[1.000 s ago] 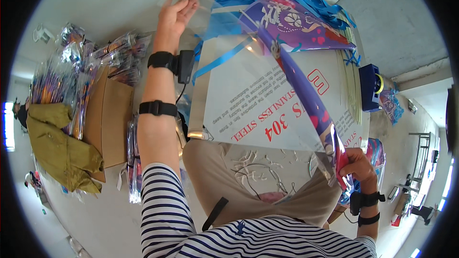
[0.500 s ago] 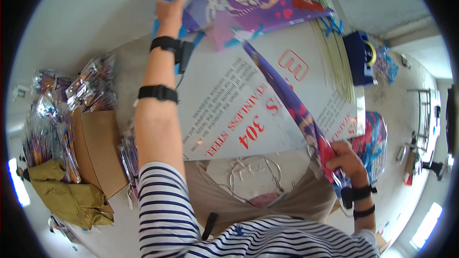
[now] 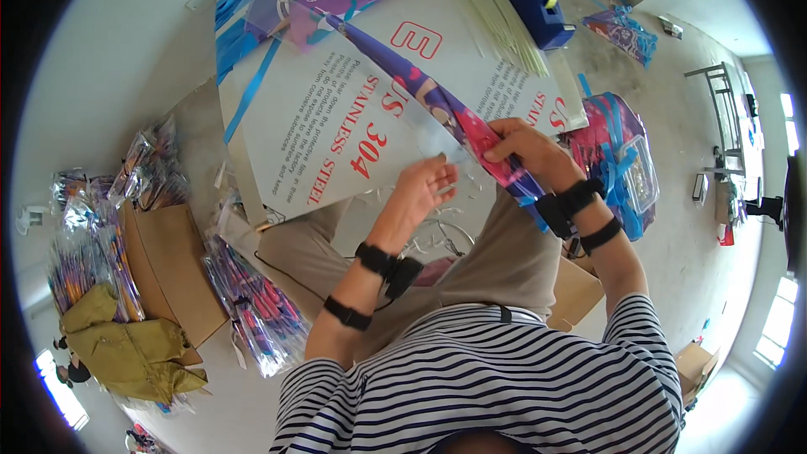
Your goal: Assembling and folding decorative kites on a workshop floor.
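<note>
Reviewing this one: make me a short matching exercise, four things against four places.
Things
1. Long folded purple printed plastic piece
2. Dark blue tape dispenser
3. Crumpled olive-green cloth garment
4. Heap of flat blue strips

Places
A. On the far left part of the white-topped table
B. In the right hand's grip
C. By the brown cardboard box
D. Beside the thin pale sticks

Pairs: 1-B, 2-D, 3-C, 4-A
</note>
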{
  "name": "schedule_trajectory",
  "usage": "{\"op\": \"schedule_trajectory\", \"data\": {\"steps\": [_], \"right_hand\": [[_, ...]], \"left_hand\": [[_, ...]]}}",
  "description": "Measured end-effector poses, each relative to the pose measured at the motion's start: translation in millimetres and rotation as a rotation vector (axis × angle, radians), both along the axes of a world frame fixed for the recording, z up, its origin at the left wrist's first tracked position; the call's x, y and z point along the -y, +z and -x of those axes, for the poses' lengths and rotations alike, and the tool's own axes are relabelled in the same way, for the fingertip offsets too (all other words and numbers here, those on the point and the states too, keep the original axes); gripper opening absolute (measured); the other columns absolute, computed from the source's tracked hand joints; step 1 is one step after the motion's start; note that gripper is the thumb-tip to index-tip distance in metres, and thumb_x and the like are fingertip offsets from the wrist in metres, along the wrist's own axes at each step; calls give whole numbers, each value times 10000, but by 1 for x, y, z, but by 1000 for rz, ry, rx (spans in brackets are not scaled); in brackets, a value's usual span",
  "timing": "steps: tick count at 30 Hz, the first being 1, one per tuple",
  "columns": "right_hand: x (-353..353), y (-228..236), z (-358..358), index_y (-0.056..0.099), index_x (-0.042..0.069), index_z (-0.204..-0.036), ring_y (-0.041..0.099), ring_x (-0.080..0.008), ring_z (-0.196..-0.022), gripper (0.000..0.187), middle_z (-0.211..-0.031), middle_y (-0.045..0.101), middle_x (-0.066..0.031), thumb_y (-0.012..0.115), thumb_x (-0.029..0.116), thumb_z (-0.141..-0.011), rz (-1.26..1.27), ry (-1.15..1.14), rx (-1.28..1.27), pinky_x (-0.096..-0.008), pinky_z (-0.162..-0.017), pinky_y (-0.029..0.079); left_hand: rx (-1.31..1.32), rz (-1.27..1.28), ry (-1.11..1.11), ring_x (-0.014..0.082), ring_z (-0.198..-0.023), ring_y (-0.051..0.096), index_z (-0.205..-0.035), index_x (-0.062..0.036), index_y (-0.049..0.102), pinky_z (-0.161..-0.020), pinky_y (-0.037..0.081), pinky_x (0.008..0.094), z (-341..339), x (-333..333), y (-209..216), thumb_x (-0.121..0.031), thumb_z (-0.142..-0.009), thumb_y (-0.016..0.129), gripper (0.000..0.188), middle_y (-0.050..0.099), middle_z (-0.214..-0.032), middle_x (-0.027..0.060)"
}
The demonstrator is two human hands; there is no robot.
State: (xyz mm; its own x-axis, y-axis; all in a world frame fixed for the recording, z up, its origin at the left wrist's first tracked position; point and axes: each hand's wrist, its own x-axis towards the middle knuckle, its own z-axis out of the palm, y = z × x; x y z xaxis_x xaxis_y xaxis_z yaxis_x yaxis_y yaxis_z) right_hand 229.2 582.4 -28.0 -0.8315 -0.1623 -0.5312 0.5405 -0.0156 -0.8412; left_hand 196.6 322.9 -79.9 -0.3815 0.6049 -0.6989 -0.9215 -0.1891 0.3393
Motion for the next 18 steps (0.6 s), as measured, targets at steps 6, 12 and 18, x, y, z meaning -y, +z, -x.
{"op": "schedule_trajectory", "data": {"steps": [6,12,18], "right_hand": [[0,0,-16,716,-10,-1067,611,-78,-767,350,-879,689,7,776,55,-729,154,-54,24,-252,-710,495],[-69,59,-108,718,-17,-1006,624,-131,-833,292,-824,637,-23,761,115,-749,-371,-89,-299,-291,-769,493],[-88,93,-268,727,-3,-1013,644,-134,-733,326,-826,676,-21,705,56,-694,-297,-383,62,-271,-674,519]], "left_hand": [[-148,-84,138,204,-808,700,-1023,-78,646,-737,552,379,-3,-33,-18,-199,-928,738,180,714,-894,55],[-244,58,172,170,-759,648,-941,-92,655,-705,523,345,1,-28,-9,-183,-943,722,113,656,-800,37],[-144,-41,239,306,-996,711,-1082,-19,593,-874,580,428,-6,-37,2,-154,-969,675,194,705,-1039,143]]}}
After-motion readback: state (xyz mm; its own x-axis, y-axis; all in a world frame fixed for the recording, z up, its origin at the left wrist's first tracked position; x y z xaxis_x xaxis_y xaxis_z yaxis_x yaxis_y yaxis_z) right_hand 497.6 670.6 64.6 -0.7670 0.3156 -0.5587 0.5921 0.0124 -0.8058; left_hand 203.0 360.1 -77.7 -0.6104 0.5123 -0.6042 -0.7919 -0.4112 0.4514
